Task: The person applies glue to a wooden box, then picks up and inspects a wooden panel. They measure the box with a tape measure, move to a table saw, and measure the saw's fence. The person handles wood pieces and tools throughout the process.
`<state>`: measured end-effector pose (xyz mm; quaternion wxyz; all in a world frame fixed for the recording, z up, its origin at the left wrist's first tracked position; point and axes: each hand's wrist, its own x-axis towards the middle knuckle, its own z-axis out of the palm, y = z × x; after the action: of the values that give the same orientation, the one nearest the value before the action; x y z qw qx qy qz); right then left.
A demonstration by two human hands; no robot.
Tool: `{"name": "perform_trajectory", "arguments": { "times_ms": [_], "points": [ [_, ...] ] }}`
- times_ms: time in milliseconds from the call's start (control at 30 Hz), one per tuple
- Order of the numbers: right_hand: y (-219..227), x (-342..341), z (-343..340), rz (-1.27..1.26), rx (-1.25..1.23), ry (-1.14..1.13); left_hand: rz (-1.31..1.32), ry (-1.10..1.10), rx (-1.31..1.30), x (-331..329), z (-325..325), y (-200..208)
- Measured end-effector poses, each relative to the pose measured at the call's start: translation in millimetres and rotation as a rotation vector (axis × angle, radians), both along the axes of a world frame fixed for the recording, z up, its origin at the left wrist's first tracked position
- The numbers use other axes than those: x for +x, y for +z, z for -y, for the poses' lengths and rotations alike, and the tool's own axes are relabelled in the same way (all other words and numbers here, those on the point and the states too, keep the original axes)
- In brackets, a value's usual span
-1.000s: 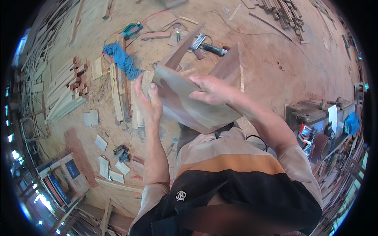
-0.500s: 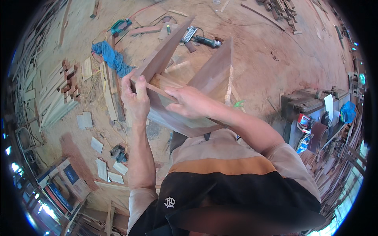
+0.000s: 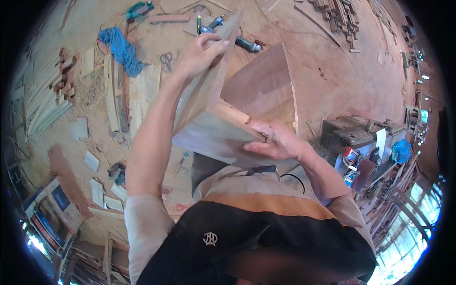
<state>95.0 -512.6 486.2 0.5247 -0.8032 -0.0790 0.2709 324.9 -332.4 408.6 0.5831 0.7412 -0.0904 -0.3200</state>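
Wooden box: three sides meet, far side open. My left hand pinches the left panel, right hand the near panel.

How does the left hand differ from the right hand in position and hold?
The left hand touches the left panel; the right hand grips the near panel. The left hand is farther forward; the right hand is closer in. Both are bare and touch wood.

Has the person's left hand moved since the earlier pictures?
Yes. Judged against the blue cloth, the left hand has moved forward and to the right: first near the cloth's closer end, now level with its middle.
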Motion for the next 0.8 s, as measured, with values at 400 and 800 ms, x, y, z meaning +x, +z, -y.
{"name": "perform_trajectory", "arguments": {
  "times_ms": [400, 800],
  "points": [
    [11, -17, 47, -0.144, -0.178, -0.088, 0.525, -0.055, 0.437, -5, -67, -117],
    [0, 25, 50, 0.106, -0.217, -0.615, -0.628, 0.526, -0.012, -245, -118, -161]
  ]
}}
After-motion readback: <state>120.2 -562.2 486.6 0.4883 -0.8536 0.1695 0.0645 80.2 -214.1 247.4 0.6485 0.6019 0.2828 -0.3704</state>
